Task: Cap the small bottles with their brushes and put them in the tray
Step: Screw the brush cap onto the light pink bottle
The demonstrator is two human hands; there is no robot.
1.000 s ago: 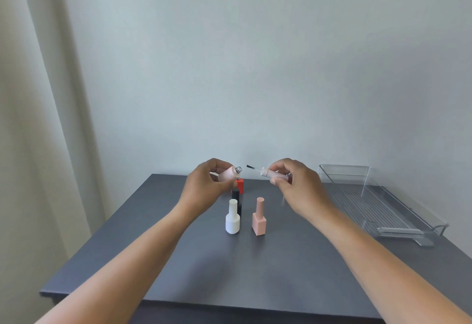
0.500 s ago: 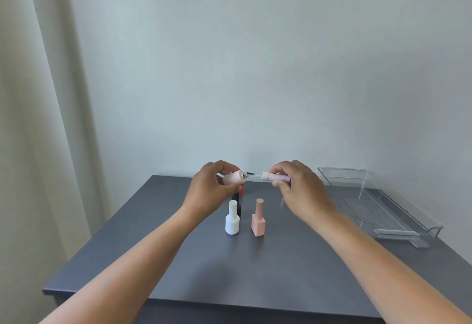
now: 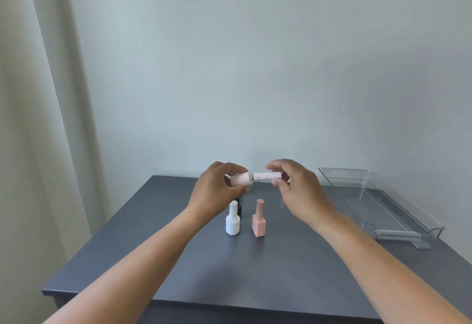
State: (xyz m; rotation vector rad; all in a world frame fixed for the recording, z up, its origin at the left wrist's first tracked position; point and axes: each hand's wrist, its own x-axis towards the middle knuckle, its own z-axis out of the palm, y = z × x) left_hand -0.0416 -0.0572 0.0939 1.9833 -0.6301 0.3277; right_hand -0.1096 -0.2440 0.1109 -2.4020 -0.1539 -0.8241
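Both hands are raised above the rear middle of the dark grey worktop, clear of its surface. The left hand has its fingers and thumb curled round a pale pink bottle, which lies on its side in the air with the neck pointing right. The right hand pinches a ribbed cap of the same pale pink between thumb and fingertips, in line with the bottle. Cap and neck meet end to end, with a narrow metallic ring showing at the joint; the brush itself is not visible, and whether the cap is fully seated cannot be told. Three more bottles stand upright near the middle of the worktop, below the hands and already capped: a white bottle with a round body, a peach bottle with a square body just to its right and apart from it, and a dark bottle close behind the white one, largely hidden by it and by the left wrist. The clear plastic tray sits along the right edge, reaching to the rear right corner, with a ribbed floor and no bottle in it. A plain wall stands behind the worktop, and a pale curtain hangs at the left.
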